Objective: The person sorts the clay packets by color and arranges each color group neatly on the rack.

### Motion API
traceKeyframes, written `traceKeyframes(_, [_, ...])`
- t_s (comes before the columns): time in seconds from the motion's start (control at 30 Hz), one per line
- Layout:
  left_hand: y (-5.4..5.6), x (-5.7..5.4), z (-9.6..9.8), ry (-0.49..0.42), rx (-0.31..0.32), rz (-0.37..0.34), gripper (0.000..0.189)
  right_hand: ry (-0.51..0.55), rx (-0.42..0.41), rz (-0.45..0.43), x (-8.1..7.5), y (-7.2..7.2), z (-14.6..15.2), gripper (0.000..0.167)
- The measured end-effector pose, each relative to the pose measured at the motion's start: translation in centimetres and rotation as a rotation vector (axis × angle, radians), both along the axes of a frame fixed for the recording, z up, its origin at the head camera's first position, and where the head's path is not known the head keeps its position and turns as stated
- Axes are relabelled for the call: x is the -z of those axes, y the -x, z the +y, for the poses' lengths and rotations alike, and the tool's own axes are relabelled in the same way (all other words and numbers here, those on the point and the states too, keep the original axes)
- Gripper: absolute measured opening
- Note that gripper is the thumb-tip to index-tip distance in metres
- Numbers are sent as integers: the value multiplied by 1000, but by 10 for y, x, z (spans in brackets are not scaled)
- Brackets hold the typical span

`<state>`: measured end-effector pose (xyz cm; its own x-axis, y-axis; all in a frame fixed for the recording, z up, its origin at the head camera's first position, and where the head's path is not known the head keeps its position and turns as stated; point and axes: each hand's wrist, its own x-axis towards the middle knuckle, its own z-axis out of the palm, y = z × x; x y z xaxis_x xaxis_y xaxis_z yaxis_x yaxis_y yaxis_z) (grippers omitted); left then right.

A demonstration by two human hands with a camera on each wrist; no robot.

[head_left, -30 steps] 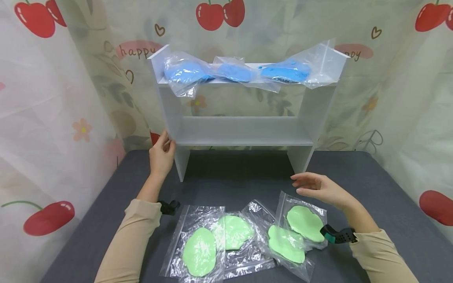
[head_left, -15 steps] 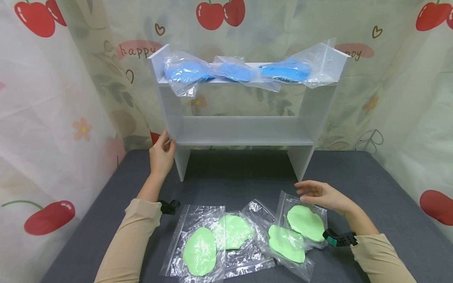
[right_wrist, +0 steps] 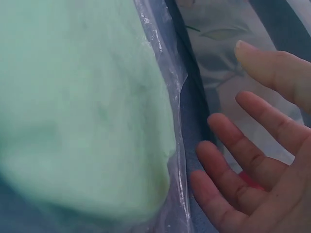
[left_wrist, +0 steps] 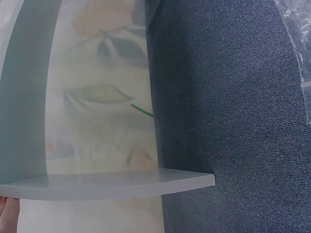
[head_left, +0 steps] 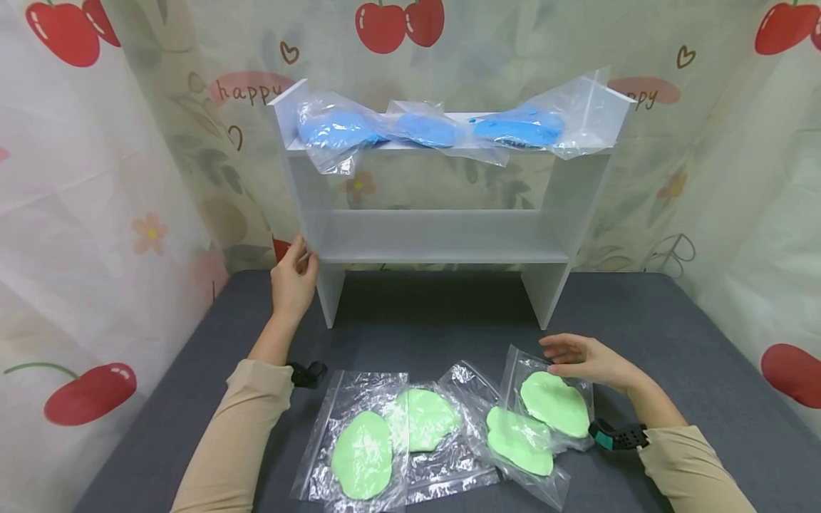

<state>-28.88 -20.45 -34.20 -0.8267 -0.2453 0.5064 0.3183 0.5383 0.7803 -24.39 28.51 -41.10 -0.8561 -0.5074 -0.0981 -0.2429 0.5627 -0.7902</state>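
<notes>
In the head view my left hand (head_left: 293, 286) touches the outside of the left side panel of a white two-tier shelf (head_left: 442, 239). The left wrist view shows only its fingertips (left_wrist: 9, 213) against the panel's edge. My right hand (head_left: 590, 362), its fingers relaxed and apart, hovers over the far edge of a clear zip bag holding a flat light-green slab (head_left: 554, 404). In the right wrist view that hand (right_wrist: 262, 170) holds nothing, and a green slab (right_wrist: 92, 116) in plastic fills the left side.
Several more bagged green slabs (head_left: 362, 456) lie overlapping along the front of the dark table (head_left: 417, 342). Three clear bags with blue contents (head_left: 426, 132) lie on the shelf's top tier. Patterned curtains (head_left: 128, 299) stand around the table; a looped cord (head_left: 672, 253) is at right.
My right hand has come down and slightly right, from beside the shelf's right foot to over the green slab's bag. The left hand stays against the shelf.
</notes>
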Motion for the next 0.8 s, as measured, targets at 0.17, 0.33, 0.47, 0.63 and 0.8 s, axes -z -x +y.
traceKeyframes(0.17, [0, 0, 0, -1, -5, 4, 50, -26, -17, 29, 3, 0, 2, 58])
traceKeyframes(0.33, [0, -1, 1, -7, -4, 14, 50, -65, -37, 33, 7, 0, 3, 62])
traceKeyframes(0.47, [0, -1, 1, -6, -2, 13, 50, -102, -65, 31, 9, 0, 3, 68])
traceKeyframes(0.63, [0, 0, 1, -1, -5, 13, 50, -133, -114, 31, 10, -1, 1, 74])
traceKeyframes(0.8, [0, -1, 1, 1, -7, 15, 50, -168, -134, 49, 10, -4, -1, 75])
